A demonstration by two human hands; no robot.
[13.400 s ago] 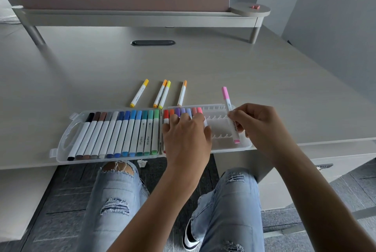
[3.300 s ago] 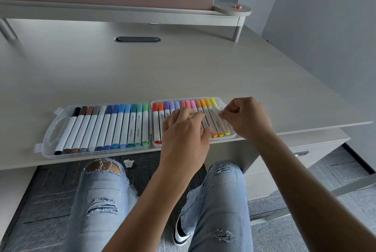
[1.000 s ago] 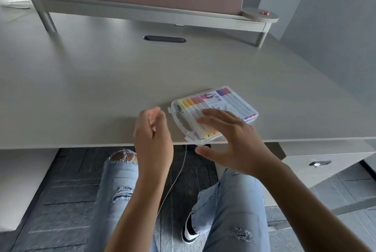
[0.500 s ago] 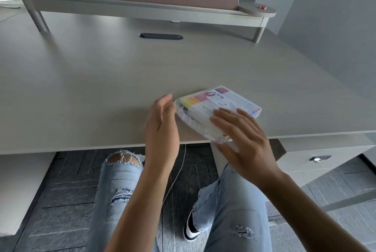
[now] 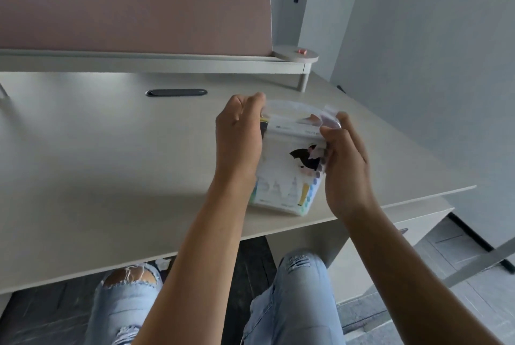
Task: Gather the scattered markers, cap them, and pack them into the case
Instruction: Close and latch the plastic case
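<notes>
Tabletop (image 5: 111, 155): pale wood grain, pink divider panel (image 5: 133, 18) behind. Case (image 5: 287, 177): closed, tilted upright, lower edge on the tabletop near its front edge. Left hand (image 5: 239, 144) and right hand (image 5: 345, 160): fingers curled, gripping the case's opposite sides. Markers faintly visible inside.

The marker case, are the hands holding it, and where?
Yes. Both hands hold the closed case by its sides: the left hand grips the left edge, the right hand the right edge near the top.

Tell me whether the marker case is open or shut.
Shut: the marker case is folded closed, printed cover up, gripped by the left hand and right hand.
</notes>
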